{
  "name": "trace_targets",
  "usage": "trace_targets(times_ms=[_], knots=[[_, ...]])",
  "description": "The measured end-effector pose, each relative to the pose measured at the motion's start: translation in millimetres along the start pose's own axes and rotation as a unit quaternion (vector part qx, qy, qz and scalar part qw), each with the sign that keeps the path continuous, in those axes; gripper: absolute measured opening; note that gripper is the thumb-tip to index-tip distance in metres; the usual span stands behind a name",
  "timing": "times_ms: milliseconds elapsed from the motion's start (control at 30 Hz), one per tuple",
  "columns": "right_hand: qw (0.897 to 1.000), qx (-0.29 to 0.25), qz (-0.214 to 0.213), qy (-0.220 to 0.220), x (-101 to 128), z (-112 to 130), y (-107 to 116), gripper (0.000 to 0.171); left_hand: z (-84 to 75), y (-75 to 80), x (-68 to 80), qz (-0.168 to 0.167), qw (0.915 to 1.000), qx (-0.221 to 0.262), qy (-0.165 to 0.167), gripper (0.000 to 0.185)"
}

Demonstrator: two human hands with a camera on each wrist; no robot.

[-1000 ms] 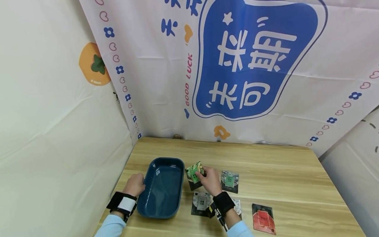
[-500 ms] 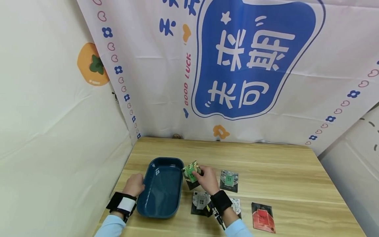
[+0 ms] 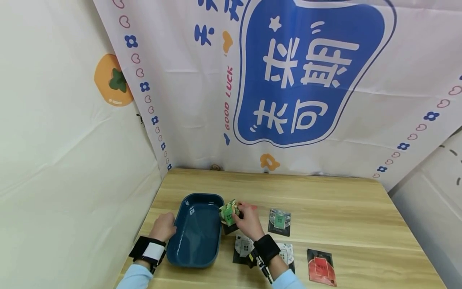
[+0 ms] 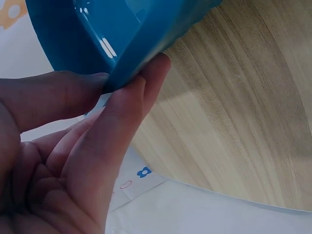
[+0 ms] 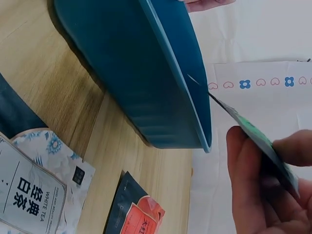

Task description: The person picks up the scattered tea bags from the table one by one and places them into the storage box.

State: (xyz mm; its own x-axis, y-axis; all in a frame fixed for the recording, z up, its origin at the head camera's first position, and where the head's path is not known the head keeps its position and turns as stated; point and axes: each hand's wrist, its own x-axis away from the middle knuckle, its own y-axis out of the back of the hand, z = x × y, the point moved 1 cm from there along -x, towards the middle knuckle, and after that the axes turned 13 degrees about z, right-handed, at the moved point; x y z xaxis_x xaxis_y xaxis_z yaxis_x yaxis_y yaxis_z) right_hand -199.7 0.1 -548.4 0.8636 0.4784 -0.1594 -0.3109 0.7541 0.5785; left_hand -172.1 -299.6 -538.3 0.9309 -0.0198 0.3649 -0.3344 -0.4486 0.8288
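A dark blue rectangular tray lies on the wooden table. My left hand grips its left rim, thumb inside and fingers under the edge. My right hand pinches a green tea packet and holds it tilted just above the tray's right rim. In the right wrist view the green packet is seen edge-on between thumb and fingers. A dark packet lies under that hand.
More tea packets lie on the table: a green-labelled one, a grey one, a white one and a red one. A printed cloth backdrop hangs behind, with white walls left and right.
My right hand has carried the green packet leftward, from beside the tray to over its right rim. The left hand and the tray have stayed put.
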Motion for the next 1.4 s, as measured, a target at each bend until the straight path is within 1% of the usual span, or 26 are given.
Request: trace_targets(times_ms=[33, 67, 200, 267, 367, 533, 767, 867, 967, 1200, 1267, 1400], knots=[[1.0, -0.001, 0.005, 0.001, 0.2, 0.7, -1.8, 0.018, 1.6, -0.3, 1.5, -0.001, 1.0, 0.0, 0.001, 0.039], [1.0, -0.003, 0.012, 0.001, 1.0, 1.3, -3.5, 0.019, 3.0, -0.7, 3.2, -0.001, 1.0, -0.001, 0.004, 0.039], [0.999, -0.021, 0.029, -0.005, 3.6, 2.4, -6.9, 0.012, 6.0, -2.1, 7.7, -0.001, 0.9999, -0.003, 0.011, 0.04], [0.999, -0.026, 0.026, -0.009, 3.7, 2.5, -5.0, 0.008, 4.4, -2.1, 7.2, -0.003, 1.0, -0.002, 0.002, 0.04], [0.999, -0.034, 0.017, -0.012, 1.9, 3.5, 0.4, 0.007, 0.2, -0.8, 4.2, -0.006, 1.0, -0.002, -0.004, 0.04], [0.999, -0.042, 0.012, -0.019, 0.6, 3.4, 2.5, 0.008, -1.9, -0.8, 1.2, 0.0, 1.0, -0.005, 0.005, 0.036], [0.999, -0.049, 0.001, -0.021, 1.9, 3.6, -0.3, 0.01, -1.1, -1.6, 0.9, 0.003, 0.9999, -0.009, 0.006, 0.04], [0.999, -0.048, 0.0, -0.022, 2.0, 4.4, -0.4, 0.007, -2.3, -1.0, 0.1, 0.003, 0.9999, -0.011, 0.004, 0.04], [0.998, -0.058, 0.007, -0.03, 0.7, 4.8, -1.3, 0.009, -2.2, -1.3, -0.5, 0.004, 0.9999, -0.011, 0.005, 0.04], [0.991, -0.122, 0.035, -0.051, -2.6, 6.3, -4.3, 0.013, -0.7, -1.0, -0.6, 0.002, 0.9999, -0.011, 0.001, 0.04], [0.99, -0.124, 0.035, -0.05, -3.2, 6.5, -5.2, 0.015, 0.2, -1.1, -1.1, -0.001, 0.9999, -0.011, -0.001, 0.039], [0.991, -0.124, 0.034, -0.048, -4.2, 7.1, -7.5, 0.012, 2.2, -2.1, -2.5, -0.007, 0.9999, -0.012, -0.005, 0.041]])
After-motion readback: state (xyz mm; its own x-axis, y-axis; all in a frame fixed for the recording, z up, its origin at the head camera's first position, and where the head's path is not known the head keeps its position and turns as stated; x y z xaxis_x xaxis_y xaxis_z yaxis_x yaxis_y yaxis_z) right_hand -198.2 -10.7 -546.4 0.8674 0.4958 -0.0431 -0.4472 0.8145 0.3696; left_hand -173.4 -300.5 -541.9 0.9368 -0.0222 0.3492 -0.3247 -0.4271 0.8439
